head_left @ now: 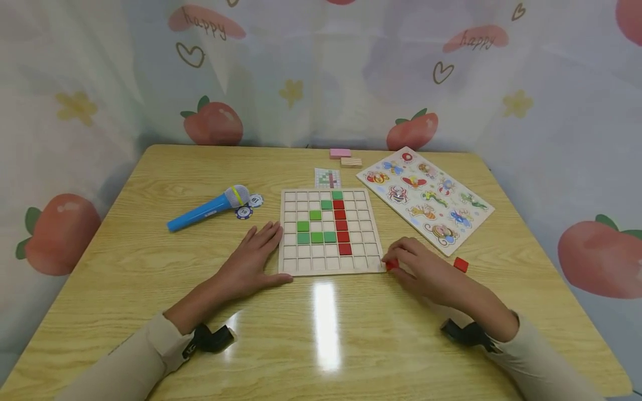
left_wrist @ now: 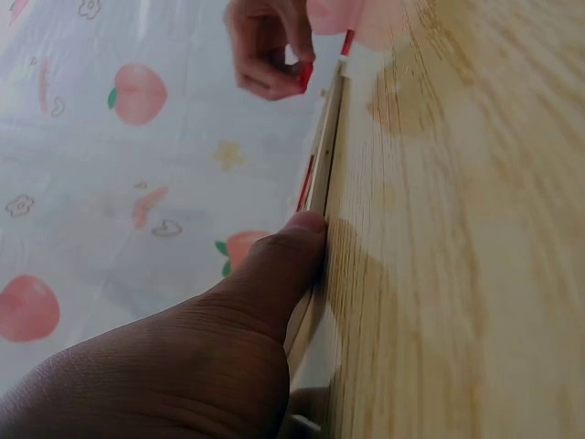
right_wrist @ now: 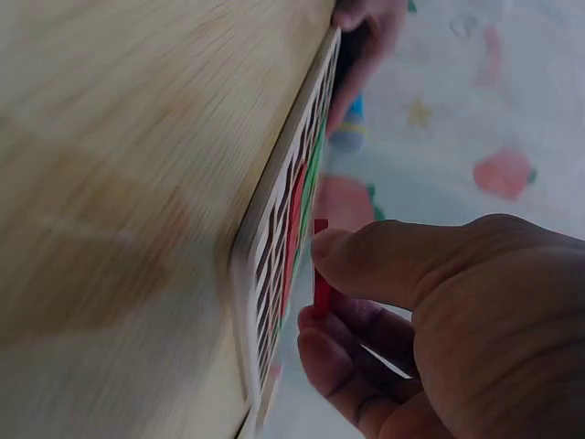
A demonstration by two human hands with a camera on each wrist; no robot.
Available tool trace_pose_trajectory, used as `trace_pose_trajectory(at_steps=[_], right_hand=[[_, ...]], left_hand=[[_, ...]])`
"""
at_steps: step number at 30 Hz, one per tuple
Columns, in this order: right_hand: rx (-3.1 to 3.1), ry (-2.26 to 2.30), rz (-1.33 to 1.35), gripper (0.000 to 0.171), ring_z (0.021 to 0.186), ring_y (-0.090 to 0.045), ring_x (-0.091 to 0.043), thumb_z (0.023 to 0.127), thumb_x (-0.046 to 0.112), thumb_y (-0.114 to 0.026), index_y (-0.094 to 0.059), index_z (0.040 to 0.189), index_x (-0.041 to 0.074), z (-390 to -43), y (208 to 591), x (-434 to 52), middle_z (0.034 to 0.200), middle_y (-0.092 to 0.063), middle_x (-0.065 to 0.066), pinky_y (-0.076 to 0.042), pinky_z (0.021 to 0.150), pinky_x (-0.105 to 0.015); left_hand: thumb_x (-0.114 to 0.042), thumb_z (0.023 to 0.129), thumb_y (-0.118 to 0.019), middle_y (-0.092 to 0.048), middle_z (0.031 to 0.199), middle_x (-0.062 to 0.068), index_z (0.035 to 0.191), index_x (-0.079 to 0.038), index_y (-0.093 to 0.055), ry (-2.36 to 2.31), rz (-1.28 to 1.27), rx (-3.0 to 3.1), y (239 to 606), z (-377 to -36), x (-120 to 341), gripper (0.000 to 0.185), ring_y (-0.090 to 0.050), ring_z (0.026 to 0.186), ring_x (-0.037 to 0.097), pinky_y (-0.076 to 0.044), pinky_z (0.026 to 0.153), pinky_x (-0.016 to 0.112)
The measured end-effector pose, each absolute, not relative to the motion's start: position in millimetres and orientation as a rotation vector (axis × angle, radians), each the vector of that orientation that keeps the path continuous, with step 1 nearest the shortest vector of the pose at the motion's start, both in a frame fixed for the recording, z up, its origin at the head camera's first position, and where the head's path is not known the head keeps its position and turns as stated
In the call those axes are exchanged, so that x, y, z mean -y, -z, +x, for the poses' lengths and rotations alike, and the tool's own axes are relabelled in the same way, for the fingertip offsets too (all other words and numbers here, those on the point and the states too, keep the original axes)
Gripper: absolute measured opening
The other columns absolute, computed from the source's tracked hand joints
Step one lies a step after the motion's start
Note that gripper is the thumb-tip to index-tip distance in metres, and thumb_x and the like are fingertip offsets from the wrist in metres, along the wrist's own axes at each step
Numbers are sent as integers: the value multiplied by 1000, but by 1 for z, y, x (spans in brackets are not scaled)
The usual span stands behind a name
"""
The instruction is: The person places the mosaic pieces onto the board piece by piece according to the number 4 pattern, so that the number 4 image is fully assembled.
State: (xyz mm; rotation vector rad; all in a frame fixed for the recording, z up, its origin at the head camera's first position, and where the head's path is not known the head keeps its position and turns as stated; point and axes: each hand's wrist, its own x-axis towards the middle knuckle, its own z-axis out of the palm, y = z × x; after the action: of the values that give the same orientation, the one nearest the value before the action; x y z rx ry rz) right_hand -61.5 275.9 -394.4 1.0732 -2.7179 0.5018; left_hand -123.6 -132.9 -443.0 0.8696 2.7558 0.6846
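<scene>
**A:** So, biggest first: what fills the picture?

**B:** The desk (head_left: 150,312), pale wood grain, across the whole lower frame, with a strawberry-print curtain (head_left: 100,83) behind it. At centre lies the grid board (head_left: 328,267), holding a column of red tiles and a cluster of green ones. Right of centre, tilted, is an animal puzzle (head_left: 426,203).

**A:** And the hands?

**B:** The left hand (head_left: 251,259) lies flat, fingers spread, against the board's left edge; in the left wrist view its thumb (left_wrist: 292,242) presses that edge. The right hand (head_left: 421,270) sits at the board's lower right corner, its grip pinching a red tile (head_left: 392,264) between thumb and fingers. The right wrist view shows the tile (right_wrist: 320,274) held just beside the board's edge.

**A:** How would that tile handle?

**B:** My guess: light, stiff, thin, probably wooden with smooth painted faces, so slightly slippery. It seems best taken by its opposite edges with the fingertips, which leaves the flat face free to drop into a cell.

**A:** Smaller things?

**B:** A blue toy microphone (head_left: 205,210) at centre left, with two chips (head_left: 249,206) by its head. A pattern card (head_left: 328,178) lies above the board, and a pink block (head_left: 340,152) and a wooden block (head_left: 351,162) beyond it. One loose red tile (head_left: 460,264) lies at right, near the right hand.
</scene>
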Motion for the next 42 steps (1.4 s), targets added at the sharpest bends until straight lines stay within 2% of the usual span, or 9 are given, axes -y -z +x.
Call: trace_pose_trajectory(at_steps=[5,11,17,22,26,32,36,39,42], right_hand=[[2802,-551,1197,19,110,-62,-10,96,13,-80,-74,114,13,-78,387,-238,119,-65,1,-64,90,-29],[2900,-517,1246,13,108,-63,-12,101,20,-75,-74,113,14,-93,391,-216,119,-66,0,-63,92,-30],[2791,-515,1325,9,100,-61,-13,99,14,-77,-69,103,11,-99,398,-210,111,-64,-2,-61,85,-28],[2663,-519,1384,10,103,-63,-15,94,8,-81,-73,98,9,-100,403,-210,113,-65,-5,-62,85,-26],[2631,-504,1364,9,107,-65,-18,92,7,-82,-77,99,8,-99,407,-214,116,-65,-9,-64,86,-27],[2611,-523,1119,27,114,-63,-23,93,-5,-76,-75,117,8,-91,399,-261,120,-65,-9,-59,93,-34],[2599,-556,796,37,99,-60,-10,91,-13,-74,-72,122,7,-74,396,-319,115,-67,-7,-52,81,-21],[2667,-582,505,35,89,-50,1,95,-9,-71,-67,127,5,-54,400,-357,116,-65,-11,-46,70,-15],[2801,-676,273,38,92,-49,-3,103,2,-66,-57,139,-2,-35,409,-382,124,-57,-22,-44,66,-15]], left_hand=[[-64,87,-80,-16,181,12,171,-6,-20,-682,872,-2762,444,-124,133,118,-11,170,31,-5,139,56],[-65,87,-79,-16,181,11,171,-7,-20,-672,872,-2766,444,-124,133,118,-11,170,31,-5,139,56],[-64,88,-79,-16,181,12,171,-6,-19,-665,884,-2765,443,-125,130,117,-11,170,30,-4,140,55],[-63,88,-79,-16,181,13,171,-6,-20,-652,879,-2772,442,-126,131,117,-11,170,31,-5,139,56],[-63,88,-80,-17,181,12,171,-6,-20,-658,871,-2769,444,-125,131,117,-11,170,31,-4,139,56],[-64,88,-79,-16,181,11,171,-7,-20,-673,867,-2759,444,-126,129,117,-11,170,31,-4,139,56],[-64,88,-80,-17,181,12,171,-6,-21,-676,860,-2755,443,-125,129,117,-12,170,32,-4,139,56],[-63,87,-80,-17,181,13,170,-5,-21,-665,858,-2761,443,-124,130,117,-12,170,32,-4,139,56],[-62,87,-81,-17,180,13,170,-5,-22,-664,861,-2768,443,-124,131,117,-12,170,32,-5,139,56]])
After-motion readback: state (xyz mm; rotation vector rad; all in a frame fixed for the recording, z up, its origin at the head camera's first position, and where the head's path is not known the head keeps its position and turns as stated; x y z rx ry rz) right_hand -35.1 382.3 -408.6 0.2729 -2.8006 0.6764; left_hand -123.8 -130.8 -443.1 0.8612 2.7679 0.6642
